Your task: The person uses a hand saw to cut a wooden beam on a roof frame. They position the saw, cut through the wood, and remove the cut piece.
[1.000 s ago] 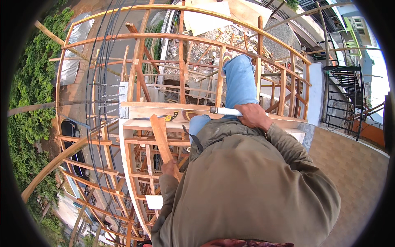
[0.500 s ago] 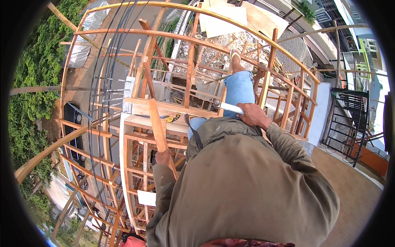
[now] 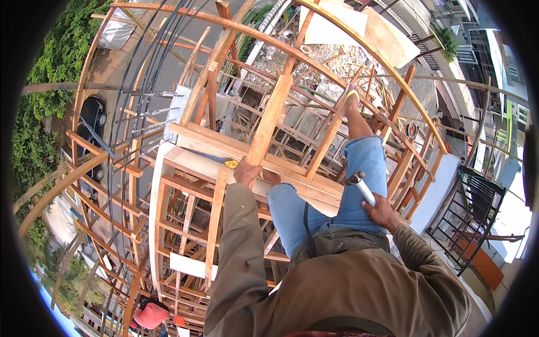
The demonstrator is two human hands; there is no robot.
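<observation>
My left hand (image 3: 247, 171) is shut on the lower end of a long wooden batten (image 3: 270, 115), which points up and away over the timber frame. A white-handled tool (image 3: 362, 188) with a dark metal head is gripped in my right hand (image 3: 382, 212), resting against my right thigh in blue jeans (image 3: 365, 163). I am perched high on a wooden scaffold; my foot (image 3: 351, 98) rests on a slanted strut. A flat pale board (image 3: 196, 165) lies just left of my left hand.
A wooden scaffold frame (image 3: 185, 224) surrounds me, with curved ribs overhead. Black cables (image 3: 120, 140) run down the left. A small yellow object (image 3: 231, 164) lies on the board. Far below are a dark car (image 3: 92, 121) and a person in a red cap (image 3: 150, 314). A black metal railing (image 3: 471, 216) stands at right.
My left hand has swung the batten from pointing left and low to pointing up and forward. My right hand with the tool has dropped toward my right thigh, and the view has shifted.
</observation>
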